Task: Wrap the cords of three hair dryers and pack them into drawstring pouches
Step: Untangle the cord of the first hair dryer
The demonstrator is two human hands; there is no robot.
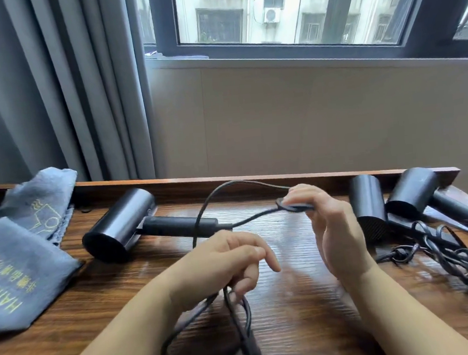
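Observation:
A black hair dryer [124, 225] lies on its side at the back left of the wooden table [307, 311]. Its black cord [204, 207] arcs up from the handle end and runs between both hands. My right hand [329, 226] pinches a folded bend of the cord, raised above the table. My left hand [225, 262] grips the cord lower down, and loose loops hang from it toward the near edge. Two more black hair dryers [369, 206] [424, 196] lie at the back right with a tangled cord pile [443, 256]. Grey drawstring pouches [18, 267] with gold print lie at the left.
A raised wooden lip [255, 177] runs along the table's back edge, against a beige wall under a window. Grey curtains [52, 93] hang at the back left.

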